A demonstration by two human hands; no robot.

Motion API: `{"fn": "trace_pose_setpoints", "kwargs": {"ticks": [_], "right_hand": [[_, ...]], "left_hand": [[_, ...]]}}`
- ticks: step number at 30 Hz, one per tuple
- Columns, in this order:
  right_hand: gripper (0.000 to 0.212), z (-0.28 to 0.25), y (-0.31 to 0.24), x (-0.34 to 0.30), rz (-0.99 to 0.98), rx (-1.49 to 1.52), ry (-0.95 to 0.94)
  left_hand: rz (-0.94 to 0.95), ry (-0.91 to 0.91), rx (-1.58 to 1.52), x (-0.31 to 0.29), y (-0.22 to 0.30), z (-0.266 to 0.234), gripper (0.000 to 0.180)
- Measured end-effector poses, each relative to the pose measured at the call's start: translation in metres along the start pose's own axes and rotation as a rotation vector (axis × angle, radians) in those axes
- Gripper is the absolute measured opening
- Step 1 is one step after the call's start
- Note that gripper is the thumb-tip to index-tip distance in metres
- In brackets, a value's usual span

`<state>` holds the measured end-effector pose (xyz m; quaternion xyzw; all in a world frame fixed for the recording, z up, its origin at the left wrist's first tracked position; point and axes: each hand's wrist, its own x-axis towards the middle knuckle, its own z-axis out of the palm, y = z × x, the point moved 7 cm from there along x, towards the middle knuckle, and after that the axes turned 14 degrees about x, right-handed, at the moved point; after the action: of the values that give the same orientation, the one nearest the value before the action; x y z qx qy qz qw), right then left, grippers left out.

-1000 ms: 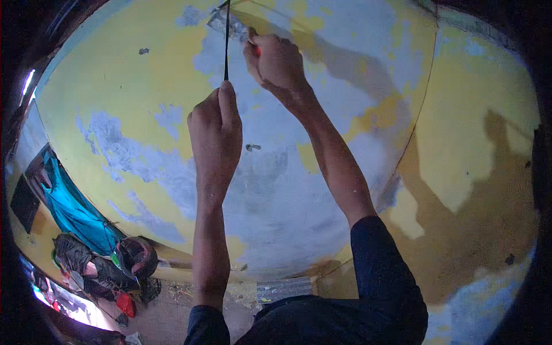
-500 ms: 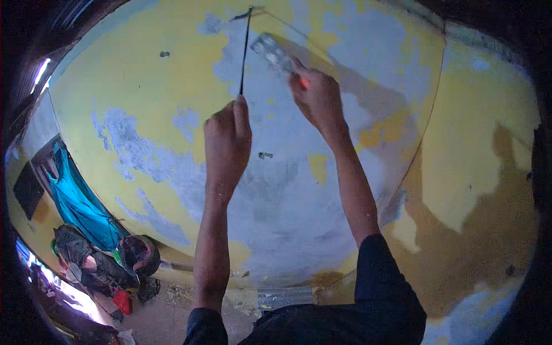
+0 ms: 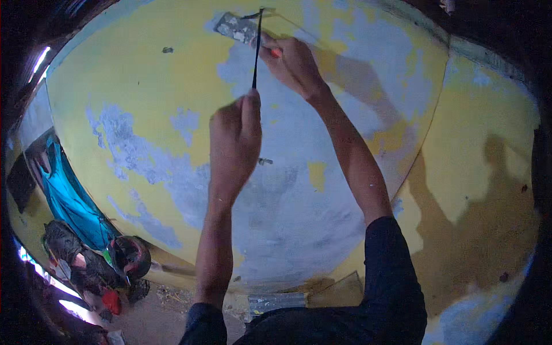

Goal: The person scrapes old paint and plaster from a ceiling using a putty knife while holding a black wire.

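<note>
My left hand (image 3: 234, 135) is closed around the lower end of a thin black cord or strap (image 3: 257, 54), which runs up straight to the wall. At its top a short dark piece (image 3: 251, 16) lies against the wall. Farther right and higher, my right hand (image 3: 293, 64) grips a scraper (image 3: 237, 29) with a wide grey blade spotted white and a bit of red at the handle. The blade points up and left, at the wall beside the cord's top end, and the cord passes in front of the scraper. Whether the blade touches the wall, I cannot tell.
The wall (image 3: 149, 86) has yellow paint with large bare grey-white patches (image 3: 276, 207). Small dark fixings (image 3: 265, 161) sit on it. At lower left hangs a turquoise cloth (image 3: 72, 195) above dark bags (image 3: 92, 261) and a round dark object (image 3: 129, 256). A grey corrugated piece (image 3: 279, 303) lies below.
My right hand has moved up and left, carrying the scraper from the right of the cord to behind and beyond it. My left hand, still on the cord, has shifted slightly right.
</note>
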<state>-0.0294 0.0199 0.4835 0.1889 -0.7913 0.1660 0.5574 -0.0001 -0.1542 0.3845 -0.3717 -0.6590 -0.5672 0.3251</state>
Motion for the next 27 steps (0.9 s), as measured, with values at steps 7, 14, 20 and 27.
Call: {"fn": "trace_pose_setpoints", "kwargs": {"ticks": [7, 14, 20, 27], "right_hand": [[0.028, 0.017, -0.006, 0.017, -0.122, 0.005, 0.099], [0.031, -0.027, -0.039, -0.016, -0.101, -0.185, 0.097], [0.025, -0.023, -0.035, -0.023, -0.014, -0.114, 0.101], [0.028, 0.011, -0.047, 0.007, 0.044, -0.154, 0.133]], "left_hand": [[-0.086, 0.043, -0.042, 0.087, 0.014, -0.087, 0.029], [0.129, -0.083, -0.074, 0.168, 0.039, -0.133, 0.035], [0.150, -0.199, -0.185, 0.241, 0.026, -0.110, 0.029], [1.199, 0.403, 0.997, 0.105, 0.103, -0.022, 0.026]]}}
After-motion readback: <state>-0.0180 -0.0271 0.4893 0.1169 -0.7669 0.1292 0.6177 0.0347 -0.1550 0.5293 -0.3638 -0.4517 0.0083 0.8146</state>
